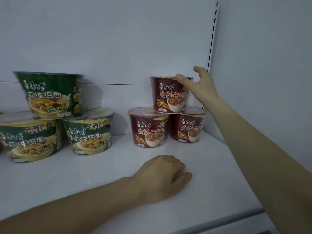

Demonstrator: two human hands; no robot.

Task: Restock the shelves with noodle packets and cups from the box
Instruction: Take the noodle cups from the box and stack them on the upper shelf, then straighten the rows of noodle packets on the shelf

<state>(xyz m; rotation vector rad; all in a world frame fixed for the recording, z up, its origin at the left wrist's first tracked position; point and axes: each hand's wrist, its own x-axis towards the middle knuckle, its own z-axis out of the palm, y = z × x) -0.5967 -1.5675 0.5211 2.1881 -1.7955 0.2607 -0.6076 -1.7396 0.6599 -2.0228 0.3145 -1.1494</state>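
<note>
So the right hand (pixel 197 85) is on the top red cup (pixel 170 97) at the shelf's (pixel 211 174) far right, grip spread wide with the thumb on the near rim and one finger lifted clear. That looks more like steadying than clamping, fair enough since it straddles the two lower red cups (pixel 148 129) pyramid-style. The left hand (pixel 162 173) rests near the front edge, loosely curled around nothing, probably bracing; the green bowls (pixel 50 97) stack the same way on the left, everything's lidded and wrapped so you can't see inside, and no box in sight.

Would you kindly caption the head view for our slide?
Right hand touches the top red plastic-wrapped noodle cup; left hand rests on white shelf.
</note>
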